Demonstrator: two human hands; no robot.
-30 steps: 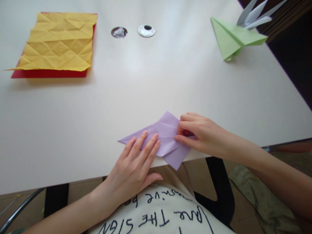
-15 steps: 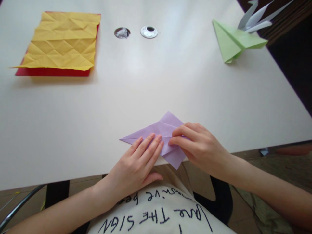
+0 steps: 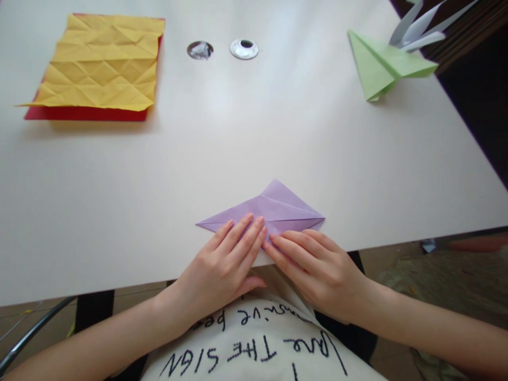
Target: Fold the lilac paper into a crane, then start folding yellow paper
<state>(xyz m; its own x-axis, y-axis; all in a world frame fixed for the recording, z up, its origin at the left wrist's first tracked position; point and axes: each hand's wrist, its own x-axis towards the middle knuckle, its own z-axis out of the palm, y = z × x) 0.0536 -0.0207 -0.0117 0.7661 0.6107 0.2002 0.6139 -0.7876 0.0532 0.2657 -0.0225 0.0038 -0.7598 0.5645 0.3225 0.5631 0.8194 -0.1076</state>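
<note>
A sheet of purple origami paper [image 3: 291, 201], folded into a kite-like shape with long points at left and right, lies near the table's front edge. A crease line runs along its middle to the right tip. My left hand [image 3: 230, 259] rests flat on its near left part, fingers stretched out and thumb apart. My right hand [image 3: 317, 264] lies over the near right part, its fingers extended side by side and pressing on the paper. That hand covers the near corner, and its thumb is hidden. Both hands' fingertips almost meet at the middle.
On the white table [image 3: 178, 159], a creased yellow sheet [image 3: 103, 63] lies on red paper [image 3: 95, 113] at the far left. Two round holes sit at the back, one with a silver cap [image 3: 242, 50]. A green folded paper model [image 3: 381, 69] stands at the far right.
My right hand has moved left and toward me, off the paper's right end, uncovering the right tip. It now covers the near corner flap. My left hand stays in place.
</note>
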